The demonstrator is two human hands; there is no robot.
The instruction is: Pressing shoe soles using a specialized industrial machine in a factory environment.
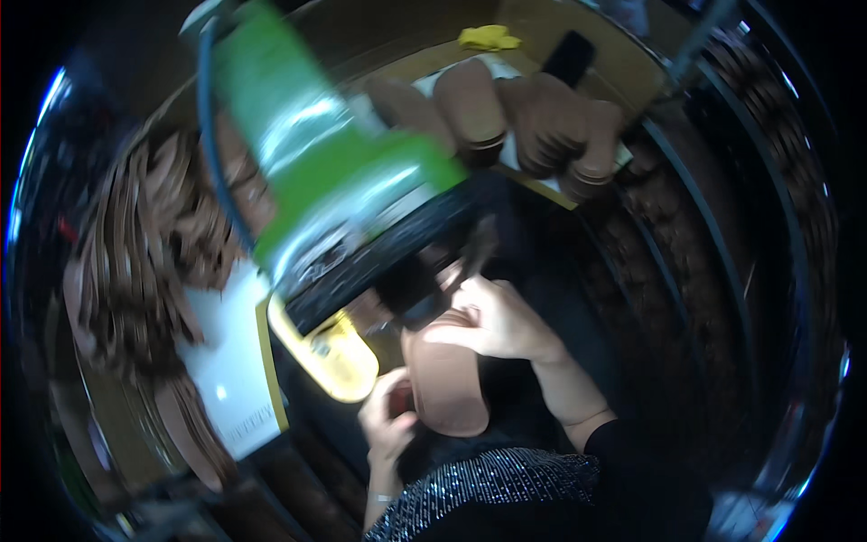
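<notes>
A stack of brown insole-shaped pieces (449, 388) lies in front of me, its rounded near end toward my body. My right hand (497, 321) grips its far end, with the thumb laid across the top piece. Beside the stack's left edge is my left hand (388, 423), thumb and fingers apart in a curve; a dark reddish patch shows between them, too shadowed to name. Just beyond both hands stands a green machine (361, 181) with a black lower edge. A yellow plate (334, 361) juts out beneath it. The right fingertips are partly hidden near the machine.
A big heap of brown pieces (135, 262) covers much of a white board (235, 361) at left. More insole stacks (542, 122) stand at the back, near a yellow cloth (489, 37) and a black object (569, 56). Racks (695, 199) of brown pieces line the right.
</notes>
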